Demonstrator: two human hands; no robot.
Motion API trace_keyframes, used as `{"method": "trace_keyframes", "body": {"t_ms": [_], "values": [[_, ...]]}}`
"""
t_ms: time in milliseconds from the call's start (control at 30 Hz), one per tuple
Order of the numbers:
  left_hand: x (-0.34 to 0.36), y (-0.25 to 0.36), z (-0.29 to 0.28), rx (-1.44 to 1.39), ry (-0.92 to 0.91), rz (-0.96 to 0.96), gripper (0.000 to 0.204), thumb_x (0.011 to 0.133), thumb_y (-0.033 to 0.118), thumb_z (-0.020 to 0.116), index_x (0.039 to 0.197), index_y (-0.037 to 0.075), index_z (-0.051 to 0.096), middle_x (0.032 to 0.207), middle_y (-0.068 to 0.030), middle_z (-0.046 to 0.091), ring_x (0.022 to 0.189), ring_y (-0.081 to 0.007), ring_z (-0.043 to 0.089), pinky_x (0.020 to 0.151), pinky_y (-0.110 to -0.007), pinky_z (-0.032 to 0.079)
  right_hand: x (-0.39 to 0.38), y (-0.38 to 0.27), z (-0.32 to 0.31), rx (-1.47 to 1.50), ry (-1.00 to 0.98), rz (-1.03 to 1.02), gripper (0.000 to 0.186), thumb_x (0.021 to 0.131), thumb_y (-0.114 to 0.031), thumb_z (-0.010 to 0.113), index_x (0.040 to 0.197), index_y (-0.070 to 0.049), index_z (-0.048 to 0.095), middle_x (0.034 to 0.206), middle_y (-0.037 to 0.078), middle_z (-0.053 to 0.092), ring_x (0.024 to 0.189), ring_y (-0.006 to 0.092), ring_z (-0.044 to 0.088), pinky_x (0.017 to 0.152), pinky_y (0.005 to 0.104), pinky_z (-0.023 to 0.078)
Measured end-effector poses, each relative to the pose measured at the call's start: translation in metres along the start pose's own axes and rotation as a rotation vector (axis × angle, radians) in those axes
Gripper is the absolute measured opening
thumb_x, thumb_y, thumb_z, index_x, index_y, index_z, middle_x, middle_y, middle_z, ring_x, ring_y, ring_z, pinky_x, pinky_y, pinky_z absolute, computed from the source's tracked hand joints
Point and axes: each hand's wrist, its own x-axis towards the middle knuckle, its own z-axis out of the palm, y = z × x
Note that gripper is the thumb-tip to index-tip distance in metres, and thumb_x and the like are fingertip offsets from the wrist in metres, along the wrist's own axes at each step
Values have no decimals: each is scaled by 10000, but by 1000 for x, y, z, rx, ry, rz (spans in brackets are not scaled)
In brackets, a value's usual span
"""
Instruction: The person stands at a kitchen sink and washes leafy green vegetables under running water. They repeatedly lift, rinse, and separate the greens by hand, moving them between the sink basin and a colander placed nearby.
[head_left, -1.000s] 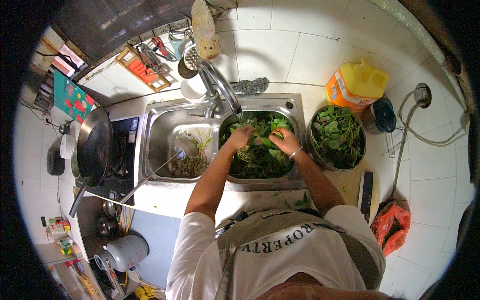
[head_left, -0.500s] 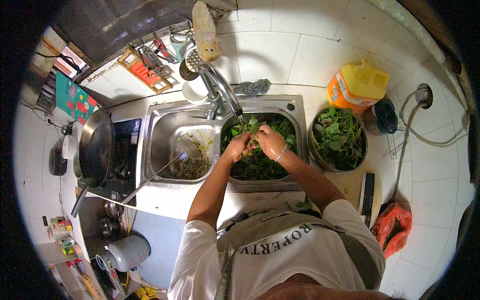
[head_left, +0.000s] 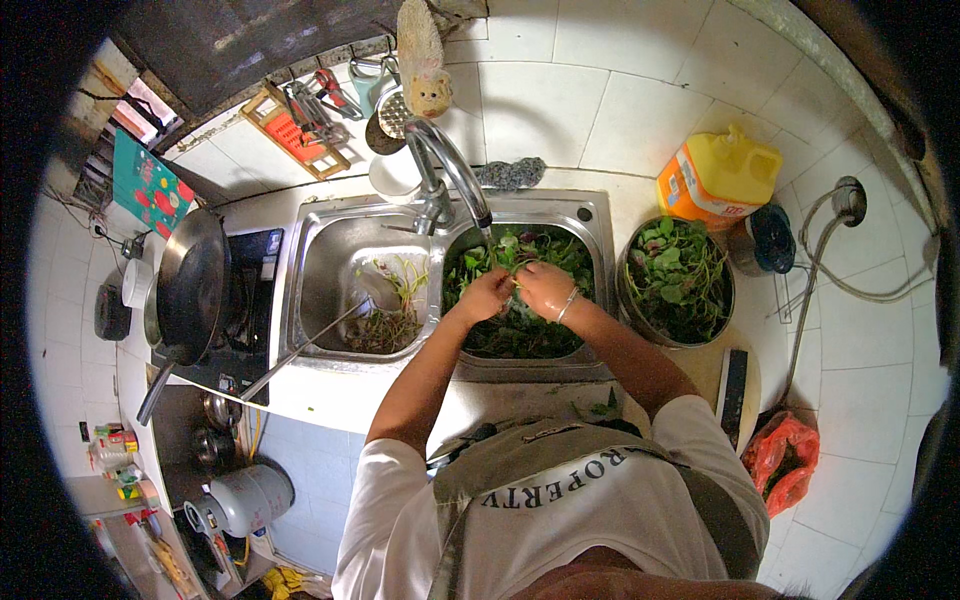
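Over the right sink basin (head_left: 598,300), my left hand (head_left: 485,297) and my right hand (head_left: 546,291) meet just under the faucet (head_left: 462,172). Both are closed, fingertips pinching a green stem (head_left: 514,281) between them. Leafy greens (head_left: 520,338) fill the basin below and around my hands. A thin bracelet circles my right wrist. In the left basin (head_left: 330,255), cut stems and roots (head_left: 385,330) lie beside a long-handled metal ladle (head_left: 318,340), its handle resting over the front edge.
A round pot of leafy greens (head_left: 676,275) stands right of the sink, with a yellow jug (head_left: 722,175) behind it. A frying pan (head_left: 192,290) sits on the stove at left. A white bowl (head_left: 395,175) is behind the faucet; a red plastic bag (head_left: 783,460) lies at lower right.
The bunch between my hands looks smaller and my fingertips now pinch a thin stem. My hands have shifted slightly lower. The whole view has tilted a little.
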Motion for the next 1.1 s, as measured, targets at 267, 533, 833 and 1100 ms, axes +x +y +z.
{"method": "trace_keyframes", "body": {"t_ms": [267, 533, 833, 1100], "values": [[-6, 2, 3, -303, -59, -143, 223, 845, 232, 424, 914, 39, 513, 678, -14, 481, 607, -94, 438, 532, -241, 369, 5, -10, -2, 109, -53, 109, 208, 699, -233, 488, 712, -28, 522, 712, 153, 533, 696, 326, 519, 613, 406, 421], [-23, 41, 7, -1001, -6, -311, 198, 838, 278, 451, 780, 93, 496, 630, 45, 429, 535, -46, 368, 433, -178, 294, 11, 11, 16, 1070, -75, 407, 274, 749, -241, 441, 584, -28, 492, 508, 40, 440, 480, 140, 378, 522, 268, 324], [-13, 28, 25, -1482, 56, -321, 221, 844, 283, 432, 675, 142, 437, 551, 51, 413, 476, -59, 388, 423, -216, 336, 1, 33, 49, 2436, 8, 365, 188, 645, -205, 404, 535, -53, 413, 518, 62, 402, 456, 193, 368, 479, 297, 308], [-25, 20, -13, -1093, -79, -304, 194, 834, 266, 469, 863, 75, 481, 660, 47, 451, 493, -28, 369, 392, -174, 269, -6, 22, 1, 893, 255, 300, 225, 673, -146, 607, 859, -41, 539, 833, 63, 550, 829, 183, 521, 752, 278, 404]]}}
